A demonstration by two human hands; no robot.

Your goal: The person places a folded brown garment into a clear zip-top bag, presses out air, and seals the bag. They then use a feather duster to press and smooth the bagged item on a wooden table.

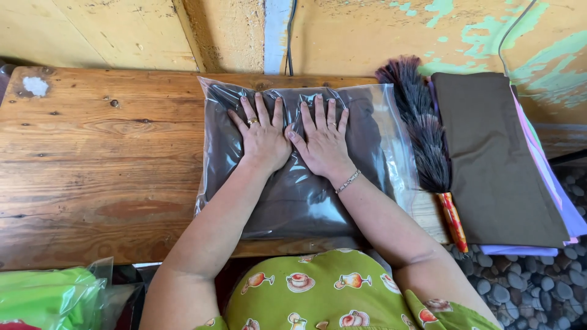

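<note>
Both hands lie flat, side by side, on a clear plastic bag [293,159] packed with folded dark brown cloth [287,201]. The bag sits in the middle of the frame on a worn wooden table [98,159], its far edge close to the wall and its near edge just at the table's front rim.

The left hand [264,135] is spread, palm down, fingers fanned toward the top of the frame, with a ring on one finger. The right hand [322,139] is spread the same way just beside it, thumb nearly touching the left thumb; it wears a ring too, and a thin bracelet [348,181] circles the wrist. Neither hand pinches or grips anything: both simply press on the plastic, which shines and wrinkles around them.

Right of the bag, touching its loose clear edge, lies a feather duster [423,131] with dark plumes and a red and yellow patterned handle [454,221] pointing toward the lower right. Just beyond it is a stack of folded fabrics [495,165], a brown piece on top with pink and lilac layers showing along the right side.

In the lower left corner sits green cloth in a plastic wrapper [49,299]. At the bottom centre shows the person's green printed garment [330,293]. Pebbles [526,287] cover the ground at lower right, and peeling yellow and green paint marks the wall [379,30] along the top.
</note>
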